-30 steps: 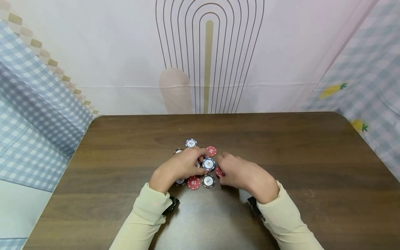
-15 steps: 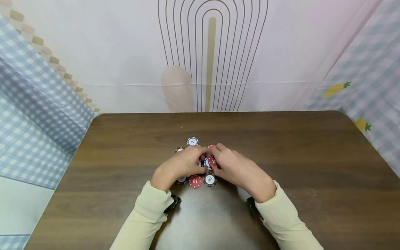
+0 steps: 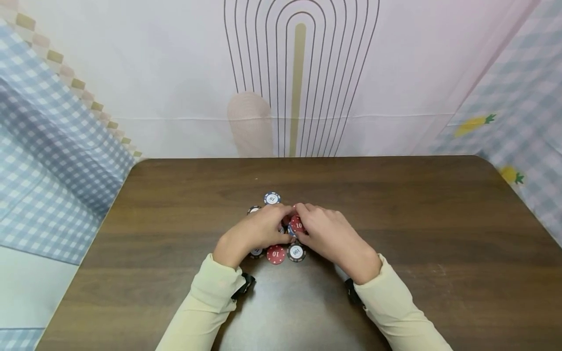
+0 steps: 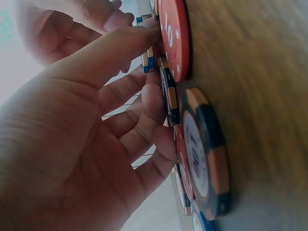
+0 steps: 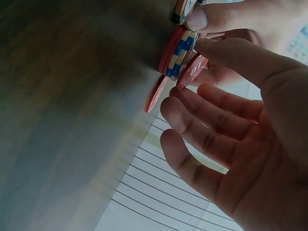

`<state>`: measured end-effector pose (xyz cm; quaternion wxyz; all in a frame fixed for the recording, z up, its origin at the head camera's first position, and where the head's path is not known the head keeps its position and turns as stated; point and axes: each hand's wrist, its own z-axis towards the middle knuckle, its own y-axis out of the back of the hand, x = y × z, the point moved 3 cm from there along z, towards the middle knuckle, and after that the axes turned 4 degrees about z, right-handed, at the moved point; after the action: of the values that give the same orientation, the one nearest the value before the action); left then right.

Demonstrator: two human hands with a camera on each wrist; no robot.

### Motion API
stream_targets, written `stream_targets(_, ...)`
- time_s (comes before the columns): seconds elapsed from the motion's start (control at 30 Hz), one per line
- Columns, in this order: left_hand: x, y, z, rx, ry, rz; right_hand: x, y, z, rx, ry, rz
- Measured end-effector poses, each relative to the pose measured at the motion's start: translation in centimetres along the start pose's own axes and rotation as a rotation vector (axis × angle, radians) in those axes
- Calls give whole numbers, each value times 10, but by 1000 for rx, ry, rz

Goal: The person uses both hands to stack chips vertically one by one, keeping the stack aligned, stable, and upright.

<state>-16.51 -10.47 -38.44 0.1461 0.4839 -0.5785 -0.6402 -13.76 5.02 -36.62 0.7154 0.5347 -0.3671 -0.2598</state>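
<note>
Meeting over scattered poker chips mid-bench (image 3: 395, 204) in the head view, the right hand (image 3: 329, 234) pinches a red chip (image 3: 298, 225). Left wrist view: the left hand (image 4: 91, 130), fingers loosely curled, steadies a small stack (image 4: 150, 57). Right wrist view: the right hand's other fingers are spread.

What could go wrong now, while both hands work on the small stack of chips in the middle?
1. The red chip sits tilted on the stack under the right hand; it may slide off.
2. The left hand steadies the stack from the side; a push could topple it.
3. Loose chips lie close by, so a wrist might scatter them.
</note>
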Motion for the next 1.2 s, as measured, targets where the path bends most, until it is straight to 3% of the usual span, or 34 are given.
stream_targets(0.53,-1,2,1,11,12,19,-1,-3,0,-29,55,-10)
stream_targets(0.97,-4,-2,3,27,-1,29,-5,-2,-5,-6,25,9)
stream_targets(1.2,0,1,-2,17,10,3,-13,11,-2,6,-62,40)
